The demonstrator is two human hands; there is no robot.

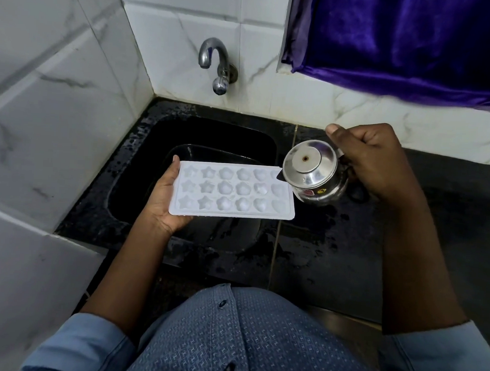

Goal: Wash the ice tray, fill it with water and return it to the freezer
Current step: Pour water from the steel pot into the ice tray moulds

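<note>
A white ice tray (pixel 232 191) with star, flower and heart moulds lies level over the black sink (pixel 142 162). My left hand (pixel 162 200) holds it from underneath at its left end. My right hand (pixel 374 161) grips the handle of a small steel jug (pixel 313 172), tilted toward the tray's right end, its spout over the top right corner. Whether water is running from the jug, I cannot tell.
A steel tap (pixel 217 63) sticks out of the white tiled wall above the sink, with no water running. The black stone counter (pixel 363 244) around the sink is wet. A purple curtain (pixel 404 40) hangs at the upper right. Tiled walls close in the left side.
</note>
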